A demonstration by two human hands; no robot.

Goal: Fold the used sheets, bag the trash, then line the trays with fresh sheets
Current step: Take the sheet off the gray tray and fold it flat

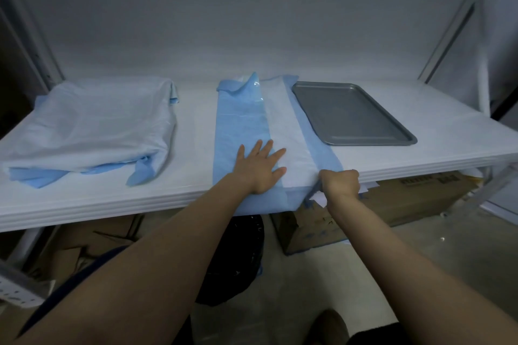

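White laminate table (190,148), backed by a plain pale wall, is carrying the lots below. Positions are being given from the grey rectangular metal tray (350,112).

Item 1: long blue-and-white disposable sheet with a shiny plastic backing (241,120). It is lying just left of the tray, its right border running along the tray's left rim; whether the two are touching cannot be told. Its left strip is lying folded over, its far corner is curling up, and its near end is hanging over the table's front edge.

Item 2: crumpled heap of pale blue used sheets (92,126), sitting well left of the tray.

Item 3: black plastic trash bag (238,255), standing on the floor below and left of the tray.

Risks, as judged:
- The right border, if lifted carelessly, is likely catching the tray's rim and dragging the tray.
- The slick backing is inviting the folded strip to slide out of line.
- The curled far corner is threatening a crooked fold.
- The overhanging end is pulling the sheet toward the floor.

Hands:
- Left hand (260,168) is lying flat with fingers spread, pressing the folded strip down, left of and nearer than the tray.
- Right hand (340,183) is curling into a fist, gripping the sheet's near right border at the table's edge, just nearer than the tray's near-left corner.
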